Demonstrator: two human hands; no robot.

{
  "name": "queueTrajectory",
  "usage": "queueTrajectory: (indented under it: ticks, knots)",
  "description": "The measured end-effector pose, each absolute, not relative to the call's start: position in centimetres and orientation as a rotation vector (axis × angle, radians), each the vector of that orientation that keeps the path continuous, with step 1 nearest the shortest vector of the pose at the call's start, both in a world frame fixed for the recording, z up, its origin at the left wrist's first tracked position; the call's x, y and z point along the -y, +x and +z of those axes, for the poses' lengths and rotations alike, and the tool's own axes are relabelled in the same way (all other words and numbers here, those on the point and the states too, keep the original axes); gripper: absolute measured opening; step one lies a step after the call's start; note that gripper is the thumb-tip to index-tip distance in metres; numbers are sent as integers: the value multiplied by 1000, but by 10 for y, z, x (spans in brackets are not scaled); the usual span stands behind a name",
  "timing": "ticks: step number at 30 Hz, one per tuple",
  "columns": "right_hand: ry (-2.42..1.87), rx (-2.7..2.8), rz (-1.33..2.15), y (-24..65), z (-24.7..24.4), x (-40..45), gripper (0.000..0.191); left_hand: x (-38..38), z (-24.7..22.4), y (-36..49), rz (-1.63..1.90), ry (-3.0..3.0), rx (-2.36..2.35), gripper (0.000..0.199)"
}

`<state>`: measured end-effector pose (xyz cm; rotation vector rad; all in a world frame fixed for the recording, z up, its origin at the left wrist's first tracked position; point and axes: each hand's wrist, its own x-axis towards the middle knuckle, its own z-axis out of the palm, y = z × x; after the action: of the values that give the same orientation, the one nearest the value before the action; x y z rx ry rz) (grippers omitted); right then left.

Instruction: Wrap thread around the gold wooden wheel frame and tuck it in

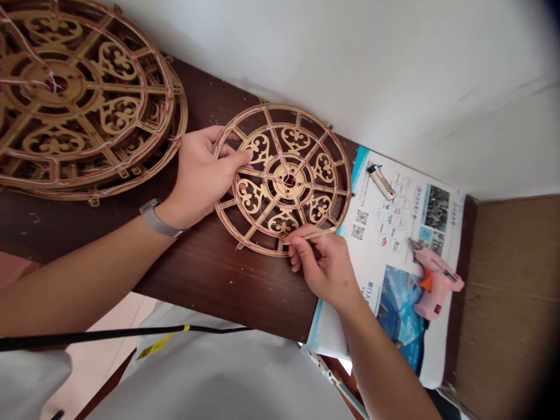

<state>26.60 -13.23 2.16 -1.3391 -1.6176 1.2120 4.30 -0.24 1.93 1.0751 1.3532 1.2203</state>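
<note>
1. Two stages of work are visible: red-and-white cord (308, 153) is already laid along the spokes and rim of the small fretwork wooden wheel (289, 181), and similar cord is seen on the larger stacked fretwork wheels (87, 99) at 10 o'clock from it. Whether any cord is left to be added cannot be told from this view.
2. The small wheel is placed flat on a dark wooden tabletop (205, 280), near the middle of the view.
3. The left hand (199, 175) is placed at 9 o'clock on the wheel, curled over its rim, with the thumb pressed down on the fretwork and the fingers partly hidden beneath it.
4. The right hand (324, 268) is at 5 o'clock, its fingers pinched around a thin wooden stick (312, 234), whose tip is held at the wheel's rim.
5. A printed leaflet (394, 233) is laid at 3 o'clock, just beside the wheel. On it are a pink hot glue gun (433, 286) and a small white cutter or lighter (380, 181), which cannot be told apart at this size.
</note>
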Motion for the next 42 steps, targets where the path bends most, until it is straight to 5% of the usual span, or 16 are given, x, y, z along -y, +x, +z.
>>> queueTrajectory:
  ticks: [42]
  knots:
    - [-1327, 1778, 837, 259, 16, 133, 20, 1, 21, 45, 1242, 1056, -1390, 15]
